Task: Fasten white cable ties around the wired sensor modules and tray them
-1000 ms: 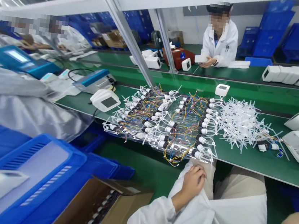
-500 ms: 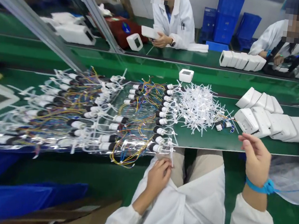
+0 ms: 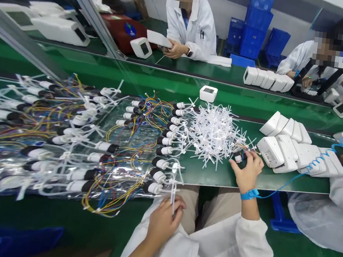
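As the head view shows, the right hand curls over the wired part on the desk, which lies between thumb and fingertips at the palm's 11 o'clock; whether that grip is clenched I cannot tell. A pick-up seems in hand, calling for a pinch clear of the wires; the left hand lies lapward at 7 o'clock, its hold unclear.

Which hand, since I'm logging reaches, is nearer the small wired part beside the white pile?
Right: the right hand is at the wired part, contact unclear. The left hand is farther left, over the lap.
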Tool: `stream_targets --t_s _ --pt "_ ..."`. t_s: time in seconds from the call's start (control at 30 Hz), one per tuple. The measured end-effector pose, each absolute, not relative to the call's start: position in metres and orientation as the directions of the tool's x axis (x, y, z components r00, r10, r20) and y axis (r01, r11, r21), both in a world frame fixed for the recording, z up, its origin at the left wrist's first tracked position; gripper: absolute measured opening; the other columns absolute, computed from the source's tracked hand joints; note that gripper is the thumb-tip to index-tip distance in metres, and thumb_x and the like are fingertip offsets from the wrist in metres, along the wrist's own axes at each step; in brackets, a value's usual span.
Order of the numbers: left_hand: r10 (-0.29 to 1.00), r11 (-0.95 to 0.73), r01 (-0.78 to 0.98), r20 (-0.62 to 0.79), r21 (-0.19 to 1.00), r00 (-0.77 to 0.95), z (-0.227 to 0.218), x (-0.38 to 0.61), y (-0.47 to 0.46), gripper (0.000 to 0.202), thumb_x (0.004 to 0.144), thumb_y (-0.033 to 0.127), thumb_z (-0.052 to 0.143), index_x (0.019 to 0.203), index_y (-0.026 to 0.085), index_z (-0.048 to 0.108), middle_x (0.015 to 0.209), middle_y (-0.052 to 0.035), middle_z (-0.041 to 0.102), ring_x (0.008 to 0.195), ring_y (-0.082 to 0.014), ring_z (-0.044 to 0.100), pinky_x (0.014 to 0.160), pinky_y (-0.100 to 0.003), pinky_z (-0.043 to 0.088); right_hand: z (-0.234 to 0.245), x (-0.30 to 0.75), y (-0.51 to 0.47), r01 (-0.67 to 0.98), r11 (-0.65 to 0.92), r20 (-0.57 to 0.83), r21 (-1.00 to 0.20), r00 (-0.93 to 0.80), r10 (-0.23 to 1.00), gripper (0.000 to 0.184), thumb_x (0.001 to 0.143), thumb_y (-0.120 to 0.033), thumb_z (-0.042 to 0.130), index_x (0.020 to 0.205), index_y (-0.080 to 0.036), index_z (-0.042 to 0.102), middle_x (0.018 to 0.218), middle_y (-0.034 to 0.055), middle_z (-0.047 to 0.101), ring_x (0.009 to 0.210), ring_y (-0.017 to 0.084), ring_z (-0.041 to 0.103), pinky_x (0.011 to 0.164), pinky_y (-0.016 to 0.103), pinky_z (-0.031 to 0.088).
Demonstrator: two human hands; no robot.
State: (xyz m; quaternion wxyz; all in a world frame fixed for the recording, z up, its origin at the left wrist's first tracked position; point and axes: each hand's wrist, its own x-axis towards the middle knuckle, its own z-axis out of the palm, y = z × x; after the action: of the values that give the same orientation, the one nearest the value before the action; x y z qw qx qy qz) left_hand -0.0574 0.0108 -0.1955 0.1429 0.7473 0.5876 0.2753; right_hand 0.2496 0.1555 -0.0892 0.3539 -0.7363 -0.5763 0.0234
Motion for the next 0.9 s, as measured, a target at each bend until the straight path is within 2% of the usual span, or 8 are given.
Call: stream_targets --t_s 0.2,0.4,0.5,0.63,0.77,0.9 --pt "0.956 -0.27 0.817 0.245 0.509 0.163 -0.198 -0.058 0.025 0.027 0.098 0.018 0.055 0.089 0.03 0.077 0.101 -0.0009 0.084 0.087 -0.0259 0.078 0.076 -0.037 0.057 -0.094 0.248 0.154 0.807 -0.068 0.343 -0.586 0.324 0.882 0.027 0.099 -0.038 0.07 0.122 -0.026 0.078 0.153 0.0172 0.058 0.146 0.042 0.046 0.121 0.062 0.042" --pt "0.944 -0.298 0.818 0.277 0.492 0.178 -0.205 -0.061 0.035 0.026 0.097 0.021 0.057 0.089 0.03 0.079 0.099 -0.0006 0.085 0.085 -0.026 0.08 0.075 -0.036 0.059 -0.093 0.247 0.154 0.833 -0.036 0.336 -0.552 0.262 0.905 0.03 0.098 -0.034 0.067 0.125 -0.023 0.076 0.164 0.0184 0.052 0.157 0.042 0.037 0.126 0.063 0.039" --pt "0.935 -0.332 0.775 0.296 0.537 0.196 -0.202 -0.062 0.036 0.026 0.098 0.02 0.057 0.089 0.03 0.079 0.099 -0.0001 0.085 0.086 -0.0254 0.081 0.076 -0.035 0.061 -0.094 0.247 0.153 0.839 -0.029 0.358 -0.543 0.262 0.896 0.028 0.095 -0.032 0.068 0.121 -0.025 0.075 0.165 0.0168 0.054 0.159 0.042 0.037 0.127 0.063 0.039" --pt "0.929 -0.357 0.627 0.333 0.692 0.161 -0.19 -0.066 0.033 0.029 0.104 0.02 0.052 0.096 0.026 0.08 0.101 -0.0028 0.086 0.094 -0.0241 0.083 0.086 -0.035 0.065 -0.098 0.255 0.15 0.819 0.045 0.446 -0.572 0.265 0.855 0.026 0.091 -0.027 0.064 0.117 -0.026 0.071 0.156 0.0144 0.061 0.154 0.039 0.044 0.126 0.062 0.041" --pt "0.946 -0.324 0.438 0.295 0.839 0.134 -0.169 -0.058 0.022 0.023 0.107 0.026 0.057 0.103 0.022 0.08 0.097 -0.0059 0.085 0.089 -0.0242 0.082 0.079 -0.033 0.065 -0.103 0.267 0.149 0.756 0.204 0.56 -0.622 0.248 0.791 0.026 0.091 -0.03 0.067 0.117 -0.026 0.071 0.147 0.0147 0.065 0.147 0.038 0.052 0.125 0.063 0.042" --pt "0.901 -0.332 0.14 0.27 0.933 0.339 -0.126 -0.021 0.008 0.026 0.113 0.027 0.053 0.106 0.022 0.078 0.091 -0.0067 0.08 0.082 -0.022 0.077 0.075 -0.031 0.061 -0.101 0.272 0.148 0.708 0.315 0.579 -0.632 0.162 0.799 0.022 0.092 -0.031 0.071 0.115 -0.027 0.072 0.132 0.012 0.072 0.139 0.037 0.057 0.122 0.061 0.045"
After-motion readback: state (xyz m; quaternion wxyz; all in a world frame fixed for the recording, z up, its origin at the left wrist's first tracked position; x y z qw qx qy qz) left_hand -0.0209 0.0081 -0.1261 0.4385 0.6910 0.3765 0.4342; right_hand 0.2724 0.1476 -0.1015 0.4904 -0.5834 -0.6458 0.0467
